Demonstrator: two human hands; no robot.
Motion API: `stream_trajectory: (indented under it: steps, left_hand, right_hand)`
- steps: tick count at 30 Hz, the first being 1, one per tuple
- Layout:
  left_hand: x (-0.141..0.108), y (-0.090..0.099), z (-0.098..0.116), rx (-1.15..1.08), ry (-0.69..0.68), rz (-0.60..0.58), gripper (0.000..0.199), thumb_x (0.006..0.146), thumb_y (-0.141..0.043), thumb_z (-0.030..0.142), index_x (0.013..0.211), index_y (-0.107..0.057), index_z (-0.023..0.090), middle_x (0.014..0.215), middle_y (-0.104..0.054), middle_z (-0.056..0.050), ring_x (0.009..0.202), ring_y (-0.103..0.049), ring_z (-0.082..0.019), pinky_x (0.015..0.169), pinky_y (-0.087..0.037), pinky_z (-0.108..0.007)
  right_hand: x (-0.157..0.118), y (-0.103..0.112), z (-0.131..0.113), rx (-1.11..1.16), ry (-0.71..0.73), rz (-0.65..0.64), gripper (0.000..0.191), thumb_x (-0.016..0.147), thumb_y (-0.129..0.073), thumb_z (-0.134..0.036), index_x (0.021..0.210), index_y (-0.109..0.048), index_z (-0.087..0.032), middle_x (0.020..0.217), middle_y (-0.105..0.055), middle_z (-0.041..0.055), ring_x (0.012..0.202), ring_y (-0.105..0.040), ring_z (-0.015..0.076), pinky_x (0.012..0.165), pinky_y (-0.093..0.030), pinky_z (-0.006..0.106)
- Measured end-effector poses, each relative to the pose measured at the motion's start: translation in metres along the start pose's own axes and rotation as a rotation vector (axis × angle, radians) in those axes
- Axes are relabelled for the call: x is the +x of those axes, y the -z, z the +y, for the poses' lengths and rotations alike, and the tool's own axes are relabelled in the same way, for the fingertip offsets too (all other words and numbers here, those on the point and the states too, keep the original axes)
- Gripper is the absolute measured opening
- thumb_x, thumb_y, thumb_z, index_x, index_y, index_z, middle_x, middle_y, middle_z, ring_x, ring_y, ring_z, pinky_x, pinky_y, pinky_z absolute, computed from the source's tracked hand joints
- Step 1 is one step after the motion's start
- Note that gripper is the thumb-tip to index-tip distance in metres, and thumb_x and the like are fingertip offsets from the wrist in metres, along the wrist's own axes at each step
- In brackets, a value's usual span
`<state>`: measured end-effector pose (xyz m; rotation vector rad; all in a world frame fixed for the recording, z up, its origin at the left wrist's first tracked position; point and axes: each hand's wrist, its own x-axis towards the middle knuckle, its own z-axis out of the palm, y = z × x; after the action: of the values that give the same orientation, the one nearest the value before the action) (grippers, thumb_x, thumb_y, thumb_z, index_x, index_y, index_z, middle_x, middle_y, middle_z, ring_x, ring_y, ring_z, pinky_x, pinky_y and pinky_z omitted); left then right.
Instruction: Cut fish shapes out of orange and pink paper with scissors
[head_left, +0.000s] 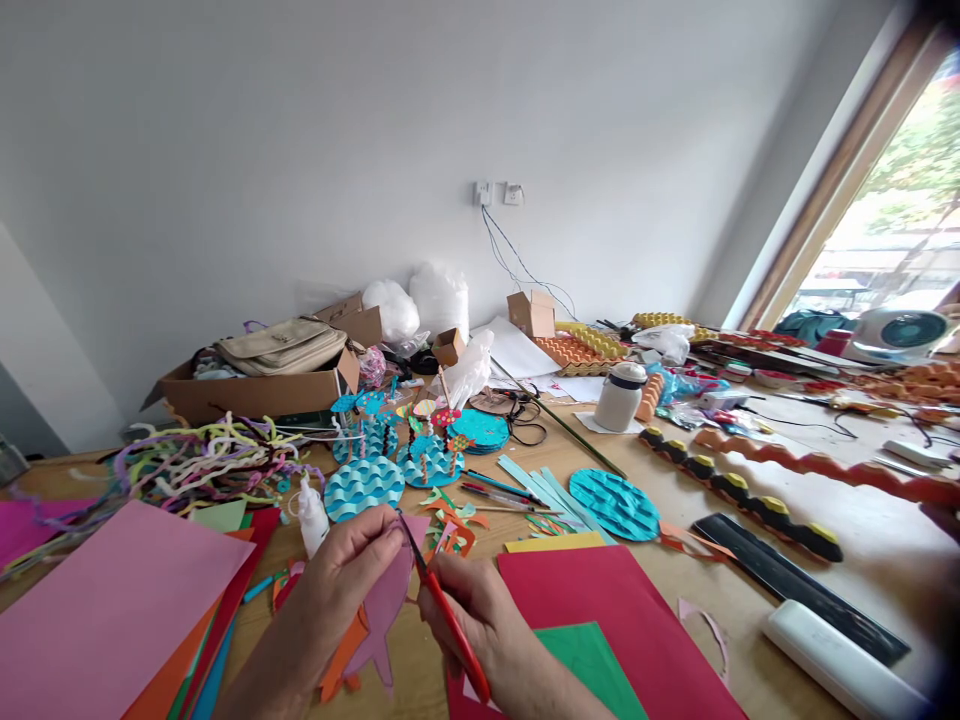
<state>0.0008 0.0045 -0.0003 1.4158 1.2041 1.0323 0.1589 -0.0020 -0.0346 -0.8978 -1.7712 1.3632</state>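
A mauve-pink paper cut-out [390, 600] hangs from my left hand [351, 568], its upper edge pinched between thumb and fingers. My right hand [474, 612] is closed round red-handled scissors [454, 620], whose dark blades point up at the paper's top edge beside my left fingertips. Orange paper scraps [349, 655] lie on the table below the cut-out. Just beyond my hands are a pile of small coloured paper cuttings [454, 520], a white glue bottle [310, 515] and a blue wavy disc [364, 489]. My palms and the lower scissor handles are partly hidden.
Pink paper sheets [142, 620] are stacked at left, red paper [600, 610] with a green sheet at right. Behind stand decorated blue discs [431, 465], chenille stems [217, 455], a cardboard box [255, 390] and a white jar [621, 397]. A white case [840, 655] lies front right.
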Motion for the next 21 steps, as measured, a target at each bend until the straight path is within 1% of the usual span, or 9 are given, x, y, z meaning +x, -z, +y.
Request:
stream_trajectory:
  steps: [4,8,11,14,17,21]
  left_hand:
    - [-0.002,-0.002,0.004,-0.040,0.005,0.003,0.026,0.080,-0.053,0.040,0.063,-0.052,0.020,0.062,-0.044,0.004,0.063,-0.037,-0.014,0.059,-0.032,-0.023]
    - [-0.002,-0.002,0.002,-0.053,0.019,0.010,0.026,0.079,-0.054,0.041,0.065,-0.055,0.019,0.061,-0.042,0.004,0.060,-0.034,-0.013,0.055,-0.029,-0.023]
    - [0.000,-0.003,0.000,-0.108,0.045,0.009,0.025,0.078,-0.056,0.042,0.067,-0.056,0.019,0.061,-0.043,0.005,0.059,-0.035,-0.013,0.055,-0.030,-0.023]
    - [0.002,-0.005,-0.001,-0.138,0.047,0.018,0.028,0.076,-0.058,0.043,0.063,-0.052,0.020,0.059,-0.041,0.005,0.058,-0.033,-0.012,0.054,-0.030,-0.022]
    - [0.004,-0.005,-0.003,-0.138,0.057,0.042,0.031,0.074,-0.060,0.044,0.059,-0.047,0.020,0.058,-0.037,0.006,0.057,-0.029,-0.012,0.051,-0.026,-0.022]
    - [0.005,-0.002,-0.007,-0.160,0.038,0.058,0.028,0.074,-0.061,0.043,0.062,-0.049,0.020,0.058,-0.037,0.007,0.056,-0.029,-0.011,0.051,-0.026,-0.021]
  right_hand:
    - [0.000,-0.001,0.000,0.009,0.003,0.013,0.044,0.090,-0.046,-0.051,0.062,-0.033,-0.019,0.057,-0.026,-0.0069,0.051,-0.024,0.0075,0.046,-0.019,0.022]
    - [0.000,-0.001,0.001,0.015,0.011,0.029,0.042,0.088,-0.052,-0.048,0.062,-0.035,-0.019,0.057,-0.029,-0.0067,0.052,-0.025,0.0076,0.046,-0.020,0.021]
    - [0.001,-0.001,0.005,-0.001,0.005,0.039,0.043,0.088,-0.048,-0.053,0.063,-0.037,-0.019,0.056,-0.031,-0.0064,0.052,-0.027,0.0078,0.046,-0.022,0.021]
    - [0.002,-0.003,0.011,0.023,-0.039,0.047,0.044,0.087,-0.046,-0.057,0.064,-0.038,-0.020,0.052,-0.031,-0.0072,0.047,-0.029,0.0072,0.043,-0.023,0.020]
    - [0.005,-0.004,0.017,0.116,-0.106,0.088,0.043,0.083,-0.049,-0.057,0.064,-0.041,-0.020,0.047,-0.033,-0.0085,0.040,-0.032,0.0065,0.039,-0.026,0.019]
    - [0.011,0.003,0.022,0.207,-0.207,0.097,0.042,0.081,-0.047,-0.058,0.065,-0.047,-0.019,0.039,-0.036,-0.0095,0.032,-0.030,0.0066,0.032,-0.025,0.018]
